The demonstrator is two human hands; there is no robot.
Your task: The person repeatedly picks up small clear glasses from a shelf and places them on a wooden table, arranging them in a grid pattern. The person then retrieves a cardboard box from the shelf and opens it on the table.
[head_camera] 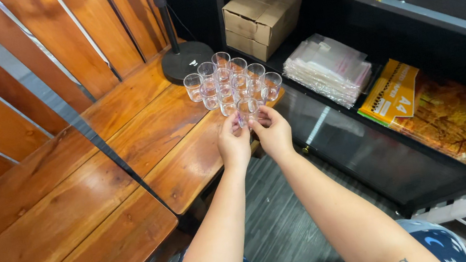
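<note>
Both hands are up at the near edge of the cup cluster on the wooden table (140, 133). Left hand (234, 143) and right hand (274, 134) are pinched from either side on one small clear cup (248, 110), fingers closed around it, right at the table's corner. The rest of the cups (228, 79) sit packed together just behind it, touching each other. A black round stand base (187, 60) is right behind those. On the black shelf (360, 148) to the right: a cardboard box (261, 14), a stack of clear bags (326, 69), and a paper pack (393, 96).
</note>
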